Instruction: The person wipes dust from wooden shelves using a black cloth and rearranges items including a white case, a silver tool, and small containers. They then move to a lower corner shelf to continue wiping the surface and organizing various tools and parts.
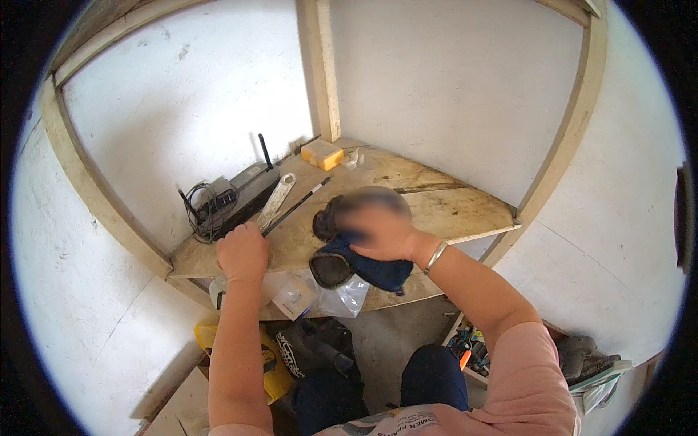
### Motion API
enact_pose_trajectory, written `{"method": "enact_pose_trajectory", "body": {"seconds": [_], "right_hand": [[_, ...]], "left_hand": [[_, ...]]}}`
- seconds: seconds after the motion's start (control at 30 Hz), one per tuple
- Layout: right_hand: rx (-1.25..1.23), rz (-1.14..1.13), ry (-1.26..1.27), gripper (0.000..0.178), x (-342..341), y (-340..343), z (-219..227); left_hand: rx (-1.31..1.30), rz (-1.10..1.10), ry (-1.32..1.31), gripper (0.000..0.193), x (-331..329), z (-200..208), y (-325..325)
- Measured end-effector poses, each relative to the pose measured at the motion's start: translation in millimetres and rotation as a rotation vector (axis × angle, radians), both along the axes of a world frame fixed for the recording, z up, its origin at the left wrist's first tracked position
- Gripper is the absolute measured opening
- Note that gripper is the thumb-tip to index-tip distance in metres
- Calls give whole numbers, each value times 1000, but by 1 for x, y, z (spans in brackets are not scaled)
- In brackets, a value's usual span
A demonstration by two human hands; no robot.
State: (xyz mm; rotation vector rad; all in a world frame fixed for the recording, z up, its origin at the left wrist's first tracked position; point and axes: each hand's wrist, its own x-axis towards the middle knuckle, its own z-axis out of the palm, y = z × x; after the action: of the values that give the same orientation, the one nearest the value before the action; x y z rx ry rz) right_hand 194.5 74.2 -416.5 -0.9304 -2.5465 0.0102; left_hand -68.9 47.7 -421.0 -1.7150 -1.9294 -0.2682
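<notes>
My left hand is closed around the middle of a large pale metal wrench. The wrench's ring end lies toward the back of the corner shelf, and its other end sticks out below my fist. Beside it lies a thin black rod with a light band. My right hand, with a bangle on the wrist, lies over a bundle of dark blue cloth with a round, cuff-like opening at the shelf's front edge. A blur covers its fingers, so their grip is hidden. Another dark piece sits just left of that hand.
A grey router with antennas and tangled black cable stands along the left wall. An orange-yellow box sits in the back corner. Below the shelf's front are a clear plastic bag, a white box and a yellow bag.
</notes>
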Motion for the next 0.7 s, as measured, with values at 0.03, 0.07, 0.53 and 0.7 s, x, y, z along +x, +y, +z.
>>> {"method": "enact_pose_trajectory", "body": {"seconds": [0.03,0.07,0.53,0.7], "right_hand": [[-40,-33,3,49,5,-1,2],[-80,-63,6,48,15,0,5],[-173,-1126,-68,49,151,-16,16],[-146,-761,-51,47,64,6,10]], "left_hand": [[6,-2,-2,12,0,2,0],[12,-2,-3,13,-1,4,-1],[262,-197,23,4,-5,-12,8],[257,-209,-2,4,-6,-9,6]]}}
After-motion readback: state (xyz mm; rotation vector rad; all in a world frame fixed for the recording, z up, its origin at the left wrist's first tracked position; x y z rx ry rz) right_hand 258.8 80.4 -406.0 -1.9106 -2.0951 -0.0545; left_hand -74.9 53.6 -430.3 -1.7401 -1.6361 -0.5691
